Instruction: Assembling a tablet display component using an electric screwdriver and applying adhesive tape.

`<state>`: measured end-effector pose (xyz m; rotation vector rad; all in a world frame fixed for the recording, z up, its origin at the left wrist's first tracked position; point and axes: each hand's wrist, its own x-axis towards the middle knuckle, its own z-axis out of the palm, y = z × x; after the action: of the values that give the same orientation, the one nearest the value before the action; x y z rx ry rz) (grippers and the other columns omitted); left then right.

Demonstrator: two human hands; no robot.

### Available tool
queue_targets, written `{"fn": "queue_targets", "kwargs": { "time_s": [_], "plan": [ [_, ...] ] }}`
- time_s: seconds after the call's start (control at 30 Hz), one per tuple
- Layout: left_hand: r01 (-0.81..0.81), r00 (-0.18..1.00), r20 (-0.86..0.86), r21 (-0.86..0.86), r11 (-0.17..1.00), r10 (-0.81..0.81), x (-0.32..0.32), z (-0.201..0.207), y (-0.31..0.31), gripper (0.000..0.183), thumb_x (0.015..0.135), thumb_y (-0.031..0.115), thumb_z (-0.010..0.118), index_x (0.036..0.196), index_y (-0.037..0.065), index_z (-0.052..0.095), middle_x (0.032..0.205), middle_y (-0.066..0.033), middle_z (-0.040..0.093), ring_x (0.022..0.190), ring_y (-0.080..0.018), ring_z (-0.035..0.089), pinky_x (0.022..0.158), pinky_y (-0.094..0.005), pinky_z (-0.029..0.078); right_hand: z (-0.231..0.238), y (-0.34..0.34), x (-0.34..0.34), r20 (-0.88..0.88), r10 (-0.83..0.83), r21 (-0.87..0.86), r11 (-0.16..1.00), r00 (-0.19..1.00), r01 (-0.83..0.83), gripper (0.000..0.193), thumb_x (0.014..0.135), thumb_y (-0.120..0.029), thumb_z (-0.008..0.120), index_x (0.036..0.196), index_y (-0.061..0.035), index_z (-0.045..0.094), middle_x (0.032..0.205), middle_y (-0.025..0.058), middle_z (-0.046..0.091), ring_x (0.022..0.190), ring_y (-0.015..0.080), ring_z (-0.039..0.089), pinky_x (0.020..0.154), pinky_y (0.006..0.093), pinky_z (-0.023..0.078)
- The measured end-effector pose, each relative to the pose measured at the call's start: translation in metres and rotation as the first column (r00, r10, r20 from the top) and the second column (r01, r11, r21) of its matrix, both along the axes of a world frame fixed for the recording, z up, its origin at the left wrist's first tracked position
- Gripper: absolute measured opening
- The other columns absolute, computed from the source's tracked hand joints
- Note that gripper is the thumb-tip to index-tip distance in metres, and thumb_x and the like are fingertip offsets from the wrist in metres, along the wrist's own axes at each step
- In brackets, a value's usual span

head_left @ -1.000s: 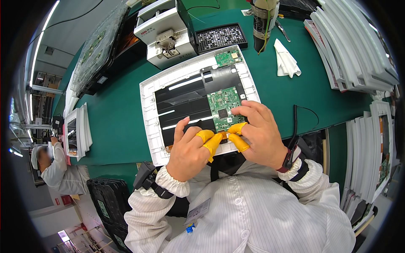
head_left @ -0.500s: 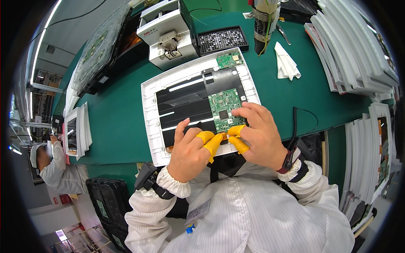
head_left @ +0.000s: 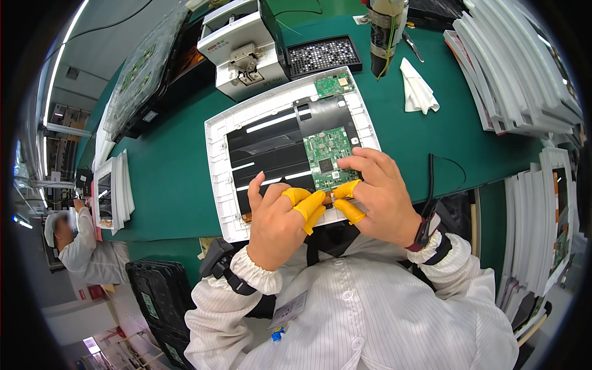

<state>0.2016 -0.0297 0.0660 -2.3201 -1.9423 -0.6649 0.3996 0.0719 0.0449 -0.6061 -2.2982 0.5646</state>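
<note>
A white-framed display panel (head_left: 217, 169) lies back side up on the bench before me, its dark middle showing. A green circuit board (head_left: 332, 151) sits on its right half, and a smaller green board (head_left: 333, 86) at its far right corner. At the larger board's near edge, an orange flat flex cable (head_left: 328, 199) shows between my fingertips. My left hand (head_left: 274, 223) pinches at it with yellow finger cots on. From the other side my right hand (head_left: 385, 200), also in yellow cots, closes on it, its bare fingers over the board. The cable's end is mostly hidden.
Behind the panel stand a grey-white machine (head_left: 246, 52) and a black tray of small parts (head_left: 324, 57). A white cloth (head_left: 419, 87), tweezers (head_left: 413, 46) and stacked white panels (head_left: 515, 68) are to the right. Boards in a clear tray (head_left: 145, 74) stand left; a co-worker (head_left: 86, 237) is beyond.
My left hand has turned a little, its cot-covered fingertips shifting slightly at the cable. The panel sits very slightly farther up and left in view. My right hand keeps nearly the same place.
</note>
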Motion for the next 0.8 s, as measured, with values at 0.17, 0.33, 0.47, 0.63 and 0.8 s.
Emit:
{"fn": "queue_targets", "kwargs": {
  "time_s": [0.17,0.33,0.47,0.63,0.8],
  "plan": [
    [-0.041,0.998,0.053,-0.017,0.999,0.042,0.0030,-0.0019,0.0025,0.016,0.078,0.019,0.081,0.093,0.014,0.080,0.088,0.0006,0.068,0.095,-0.0203,0.061,0.114,-0.0556,0.024,-0.0021,0.0006,0.0001,-0.019,0.012,-0.001,1.000,1.000,-0.012,0.019,0.069,-0.006,0.080,0.073,-0.0019,0.062,0.126,0.0116,0.061,0.127,0.0349,0.051,0.104,0.0486,0.042],
    [-0.053,0.994,0.088,-0.049,0.997,0.057,0.0028,-0.0032,0.0018,0.017,0.079,0.021,0.082,0.095,0.016,0.079,0.091,0.0002,0.068,0.096,-0.0203,0.061,0.112,-0.0563,0.024,-0.0006,-0.0001,-0.0007,0.001,0.019,-0.011,1.000,1.000,-0.019,0.016,0.070,-0.008,0.080,0.074,-0.0033,0.065,0.125,0.0108,0.061,0.127,0.0346,0.051,0.105,0.0483,0.041],
    [-0.050,0.994,0.095,-0.060,0.997,0.055,0.0034,-0.0025,0.0008,0.016,0.079,0.020,0.082,0.094,0.016,0.079,0.092,0.0002,0.068,0.097,-0.0206,0.061,0.113,-0.0566,0.024,0.0002,-0.0018,-0.0021,0.013,0.017,0.009,1.000,1.000,-0.017,0.013,0.071,-0.009,0.079,0.075,-0.0043,0.068,0.125,0.0104,0.061,0.128,0.0339,0.050,0.107,0.0481,0.039],
    [-0.046,0.993,0.103,-0.061,0.997,0.052,0.0030,-0.0030,0.0006,0.014,0.079,0.019,0.081,0.093,0.015,0.078,0.092,0.0004,0.067,0.097,-0.0210,0.060,0.112,-0.0567,0.024,0.0006,-0.0014,-0.0027,0.030,0.026,0.042,0.999,0.999,-0.027,0.010,0.071,-0.009,0.077,0.070,-0.0040,0.069,0.126,0.0104,0.061,0.128,0.0334,0.049,0.108,0.0484,0.038],
    [-0.033,0.993,0.108,-0.068,0.997,0.041,0.0032,-0.0031,0.0002,0.016,0.079,0.018,0.081,0.094,0.015,0.078,0.092,0.0005,0.067,0.097,-0.0213,0.060,0.112,-0.0569,0.024,0.0007,-0.0006,-0.0015,0.051,0.033,0.043,0.998,0.998,-0.035,0.010,0.071,-0.009,0.077,0.069,-0.0039,0.068,0.126,0.0108,0.061,0.127,0.0337,0.049,0.108,0.0485,0.038]
  ]
}}
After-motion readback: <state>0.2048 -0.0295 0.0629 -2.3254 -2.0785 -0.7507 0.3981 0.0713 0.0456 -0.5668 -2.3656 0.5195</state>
